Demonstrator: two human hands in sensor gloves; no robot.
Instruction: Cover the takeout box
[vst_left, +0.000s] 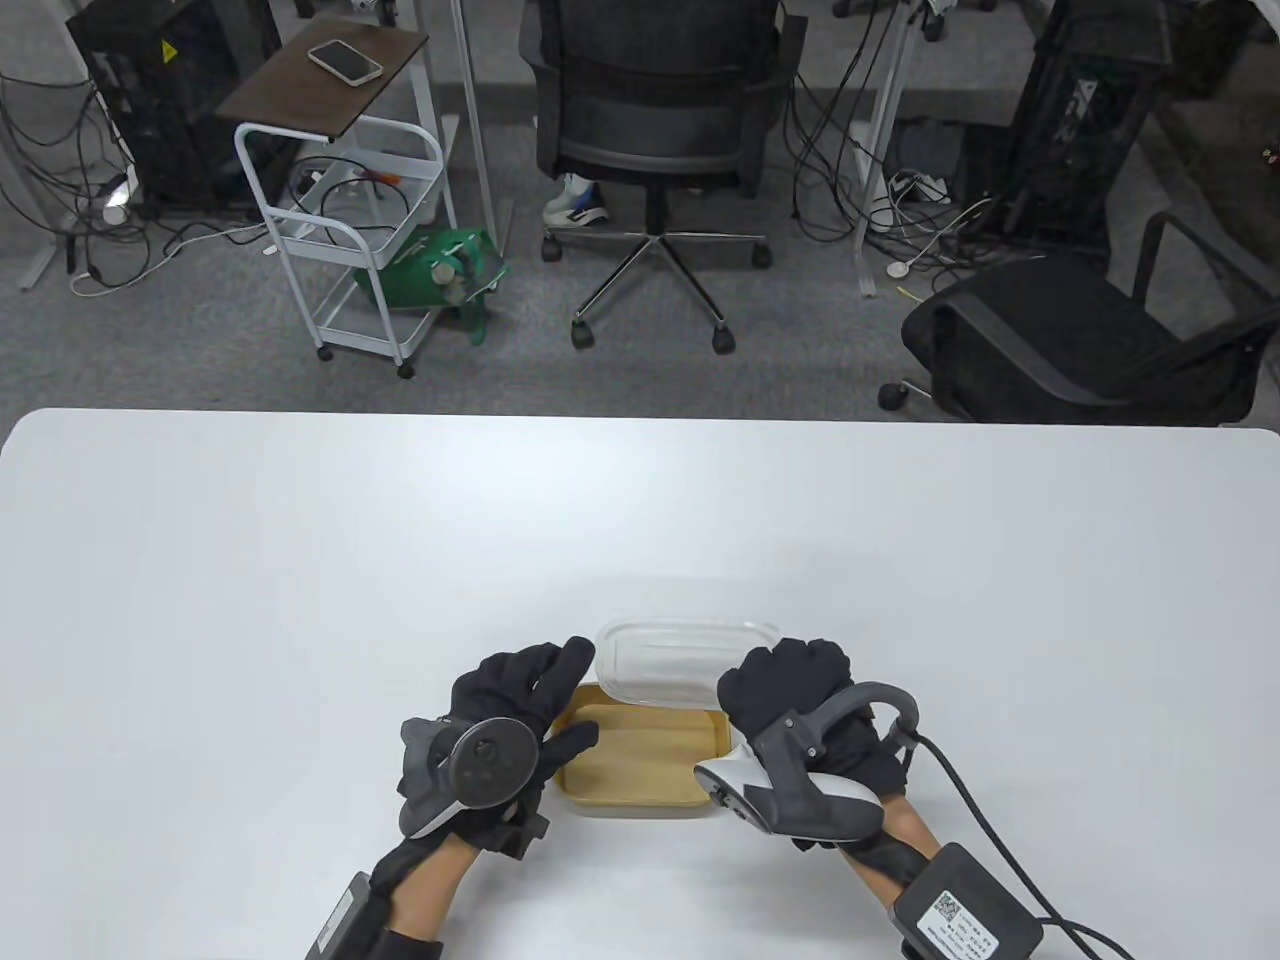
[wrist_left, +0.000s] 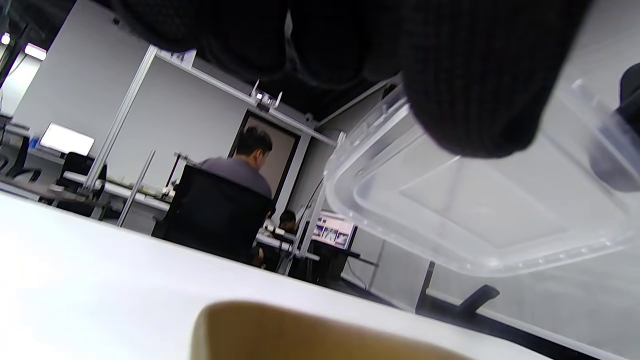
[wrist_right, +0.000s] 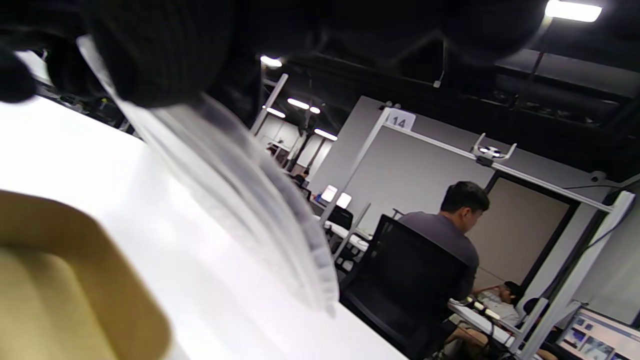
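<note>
The box (vst_left: 640, 762) is a shallow tan rectangular tray with rounded corners and a flat raised rim. It sits open and upright on the white table, near its front edge, its inside bare.

The lid (vst_left: 680, 662) is clear plastic, rectangular with rounded corners, a stepped rim and a flat recessed centre panel. It is lifted off the table and tilted, its near long edge over the box's far rim, the rest reaching beyond the box. It does not sit on the box; from the wrist views, open air shows between the two.
</note>
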